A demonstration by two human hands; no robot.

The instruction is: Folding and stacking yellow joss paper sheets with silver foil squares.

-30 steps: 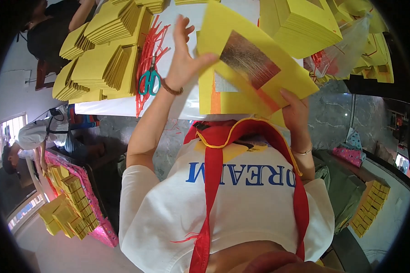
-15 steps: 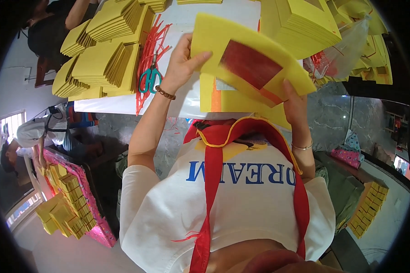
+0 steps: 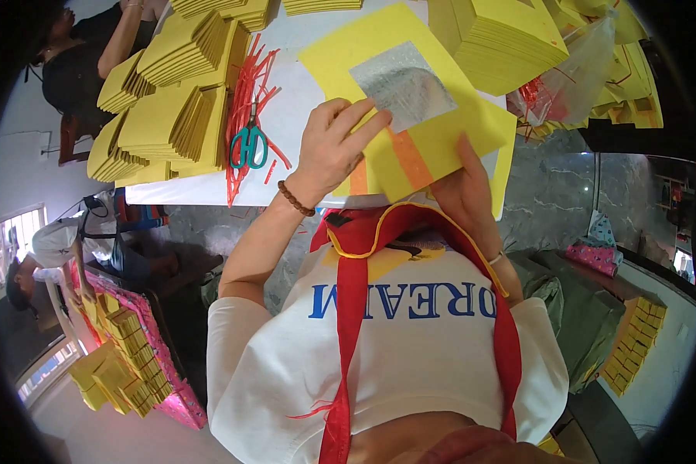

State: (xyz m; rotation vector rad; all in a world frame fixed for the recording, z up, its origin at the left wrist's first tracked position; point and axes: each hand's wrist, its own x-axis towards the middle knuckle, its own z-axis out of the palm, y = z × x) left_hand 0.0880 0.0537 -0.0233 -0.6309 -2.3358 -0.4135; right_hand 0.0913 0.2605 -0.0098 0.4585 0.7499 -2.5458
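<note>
A yellow paper sheet point(image 3: 433, 151) with a silver foil square and an orange strip, like joss paper, is tilted between my hands over the table's near edge. My left hand point(image 3: 334, 147) is closed at its left side, thumb and forefinger lying over the foil's edge; the other fingers are partly hidden. My right hand point(image 3: 468, 182) grips its lower right edge, thumb on top, fingers underneath. More yellow paper shows beneath it. Left of my left hand, scissors point(image 3: 249, 147) with teal handles lie by a bundle of red strips point(image 3: 243, 85).
Stacks of folded yellow paper point(image 3: 158, 127) crowd the white table's point(image 3: 197, 195) left side. Another thick yellow stack point(image 3: 503, 58) stands at the back right, beside a clear plastic bag point(image 3: 572, 77). Two people sit at the left. A pink-covered table point(image 3: 162, 379) holds yellow bundles.
The yellow sheet has come down and turned, its foil now showing silver. My left hand has moved lower and farther over its face. My right hand has shifted down and left.
</note>
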